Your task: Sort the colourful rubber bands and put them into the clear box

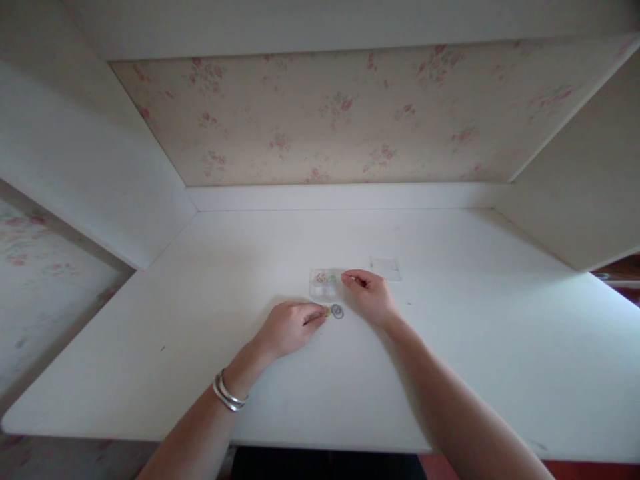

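— What's the left hand [290,327] doing, from where you stand?

— It lies on the white bench [150,347], a silver bangle [227,395] on the wrist, fingertips pinched on some tiny yellowish bit; too small for me to tell what. Just right of those fingertips lies a small metal ring [337,311], flat on the bench and touching nothing that I can see.

— How would that ring handle?

— Light, stiff and slick, I'd judge; best nipped by its rim or slid to an edge.

— And further right?

— A small clear box [324,283] with pink and green bits sits just beyond the ring. The right hand [370,293] curls at the box's right side, thumb and forefinger closed together; whether they hold anything, I can't tell. Its clear lid [385,268], I think, lies near, farther right.
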`<state>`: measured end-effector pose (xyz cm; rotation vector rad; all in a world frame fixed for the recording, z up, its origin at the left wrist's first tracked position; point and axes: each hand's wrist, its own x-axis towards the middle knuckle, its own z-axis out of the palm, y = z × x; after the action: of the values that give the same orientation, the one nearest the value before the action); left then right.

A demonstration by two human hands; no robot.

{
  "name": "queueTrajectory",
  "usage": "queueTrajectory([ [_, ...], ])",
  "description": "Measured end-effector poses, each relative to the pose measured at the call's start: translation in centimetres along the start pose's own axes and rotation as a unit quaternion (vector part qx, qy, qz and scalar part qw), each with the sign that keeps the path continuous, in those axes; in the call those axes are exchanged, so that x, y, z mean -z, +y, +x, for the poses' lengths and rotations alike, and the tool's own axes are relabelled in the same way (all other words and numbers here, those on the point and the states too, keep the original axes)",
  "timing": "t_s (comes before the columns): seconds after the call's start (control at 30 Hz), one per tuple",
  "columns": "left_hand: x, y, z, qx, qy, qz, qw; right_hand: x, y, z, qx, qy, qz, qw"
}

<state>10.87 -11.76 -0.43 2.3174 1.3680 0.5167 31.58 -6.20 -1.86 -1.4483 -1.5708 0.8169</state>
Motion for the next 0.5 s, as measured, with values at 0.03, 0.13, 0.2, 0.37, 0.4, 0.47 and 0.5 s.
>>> queueTrajectory([
  [0.03,-0.03,-0.02,0.00,-0.002,0.001,0.004,1.000,0.00,-0.04,0.01,-0.002,0.001,-0.002,1.000],
  [0.13,0.01,0.05,0.04,-0.011,0.007,0.017,1.000,-0.02,-0.14,0.04,0.000,0.000,-0.009,1.000],
  [0.2,0.08,0.11,0.06,-0.015,0.009,0.023,1.000,-0.05,-0.17,0.05,0.004,0.001,-0.013,1.000],
  [0.37,0.05,0.05,0.09,-0.021,0.012,0.018,1.000,-0.16,-0.21,-0.04,0.006,0.004,-0.015,1.000],
  [0.4,0.01,0.02,0.09,-0.023,0.015,0.015,1.000,-0.17,-0.22,-0.06,0.007,0.005,-0.015,1.000],
  [0.47,-0.08,-0.04,0.10,-0.027,0.022,0.012,0.999,-0.19,-0.24,-0.11,0.010,0.004,-0.016,1.000],
  [0.5,-0.13,-0.06,0.10,-0.028,0.024,0.013,0.999,-0.20,-0.26,-0.12,0.012,0.004,-0.018,1.000],
])
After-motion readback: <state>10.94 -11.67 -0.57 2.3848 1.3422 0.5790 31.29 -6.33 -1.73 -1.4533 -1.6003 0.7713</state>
